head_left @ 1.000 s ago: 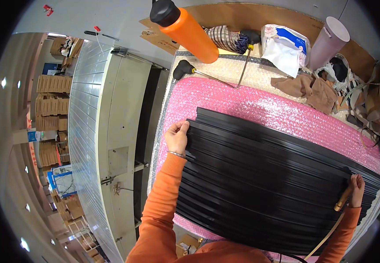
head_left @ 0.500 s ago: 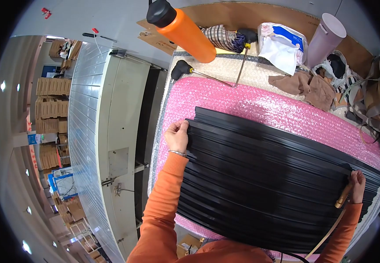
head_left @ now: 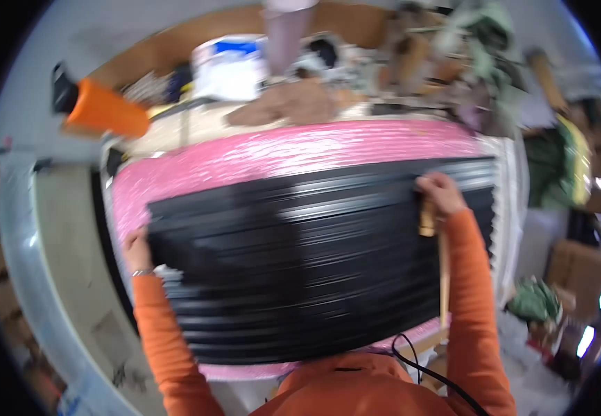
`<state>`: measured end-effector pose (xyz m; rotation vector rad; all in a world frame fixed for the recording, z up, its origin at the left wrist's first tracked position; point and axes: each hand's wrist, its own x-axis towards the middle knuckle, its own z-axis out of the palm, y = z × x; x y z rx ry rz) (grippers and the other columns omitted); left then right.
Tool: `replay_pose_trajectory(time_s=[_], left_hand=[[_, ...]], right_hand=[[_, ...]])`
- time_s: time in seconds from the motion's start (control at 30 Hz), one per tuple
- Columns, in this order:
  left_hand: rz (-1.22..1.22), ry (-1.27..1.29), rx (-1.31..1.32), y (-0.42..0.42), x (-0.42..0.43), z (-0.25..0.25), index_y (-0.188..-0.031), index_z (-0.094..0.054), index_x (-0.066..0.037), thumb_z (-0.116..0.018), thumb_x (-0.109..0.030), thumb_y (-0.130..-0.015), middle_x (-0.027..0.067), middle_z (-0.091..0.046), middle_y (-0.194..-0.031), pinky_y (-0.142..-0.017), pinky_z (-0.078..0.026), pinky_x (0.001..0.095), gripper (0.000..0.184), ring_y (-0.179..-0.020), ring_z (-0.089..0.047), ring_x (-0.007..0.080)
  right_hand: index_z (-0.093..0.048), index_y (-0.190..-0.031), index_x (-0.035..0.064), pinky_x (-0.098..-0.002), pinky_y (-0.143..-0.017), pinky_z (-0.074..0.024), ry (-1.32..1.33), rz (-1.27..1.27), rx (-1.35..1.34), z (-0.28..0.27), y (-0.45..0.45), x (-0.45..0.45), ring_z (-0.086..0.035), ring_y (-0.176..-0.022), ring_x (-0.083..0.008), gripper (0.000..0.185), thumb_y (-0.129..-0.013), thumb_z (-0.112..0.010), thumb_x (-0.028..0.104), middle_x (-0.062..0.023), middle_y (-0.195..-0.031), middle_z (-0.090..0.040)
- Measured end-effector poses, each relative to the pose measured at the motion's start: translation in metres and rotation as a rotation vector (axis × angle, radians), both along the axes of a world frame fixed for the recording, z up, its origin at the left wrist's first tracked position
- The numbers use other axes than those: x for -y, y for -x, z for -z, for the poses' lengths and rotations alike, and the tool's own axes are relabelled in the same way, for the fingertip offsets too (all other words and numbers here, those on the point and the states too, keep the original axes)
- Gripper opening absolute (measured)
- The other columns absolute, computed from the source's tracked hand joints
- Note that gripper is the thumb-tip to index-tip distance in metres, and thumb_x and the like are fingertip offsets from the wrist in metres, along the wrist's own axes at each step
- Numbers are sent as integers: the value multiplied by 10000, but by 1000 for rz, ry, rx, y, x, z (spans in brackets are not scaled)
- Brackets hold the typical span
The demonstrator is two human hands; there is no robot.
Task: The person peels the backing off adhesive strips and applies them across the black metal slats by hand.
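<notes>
A black ribbed panel (head_left: 356, 277), made up of long parallel slats, lies across pink bubble wrap (head_left: 238, 159). At its left edge is my left hand (head_left: 138, 251), with the fingers closed on the edge; motion blurs them. My right hand (head_left: 443, 195) is over the upper right part of the panel, its fingers curled round the top of a brown cylindrical tool (head_left: 427, 218). A narrow tan strip or hose (head_left: 444, 281) runs from below this hand toward my body. The tool's exact kind is unclear.
Behind the panel stand an orange bottle (head_left: 109, 107), a tissue pack (head_left: 227, 73) and a pale purple cup (head_left: 288, 35). Brown cloth (head_left: 286, 102) lies beside them. A pale cabinet (head_left: 71, 243) is on the left; cardboard boxes (head_left: 578, 267) are on the right.
The view has swung to the right, with blur. My left hand has moved lower along the panel's left edge. My right hand has come inward from the right edge with the brown tool.
</notes>
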<state>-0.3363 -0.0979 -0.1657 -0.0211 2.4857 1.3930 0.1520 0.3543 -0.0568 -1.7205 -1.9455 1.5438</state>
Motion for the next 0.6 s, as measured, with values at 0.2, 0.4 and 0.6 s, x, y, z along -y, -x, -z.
replay_pose_trajectory(time_s=[0.2, 0.4, 0.6], left_hand=[[-14, 6, 7, 10, -5, 8, -822, -630, -36, -631, -121, -826, -3, -568, -704, -632, -424, 286, 84, -682, -516, 126], [133, 206, -812, -126, -99, -84, -1111, -511, 71, -587, -142, -846, 237, -538, -1100, -894, -429, 401, 349, -1026, -534, 336], [1033, -67, -836, -331, -239, -149, -1253, -434, 45, -628, -102, -766, 210, -480, -1270, -1019, -340, 421, 544, -1212, -430, 361]], right_hand=[[-605, -878, -16, -251, -719, -458, 159, -48, -302, 16, -20, -8, -590, -767, -137, 104, -877, -572, 83, -54, -788, -625], [-625, -858, -35, -258, -731, -468, 70, -154, -255, 28, -26, -14, -597, -798, -136, 58, -822, -585, -11, -66, -830, -626], [-640, -1076, 3, -279, -783, -487, -74, -260, -188, -28, -33, 8, -625, -856, -164, 244, -842, -575, 28, -96, -911, -671]])
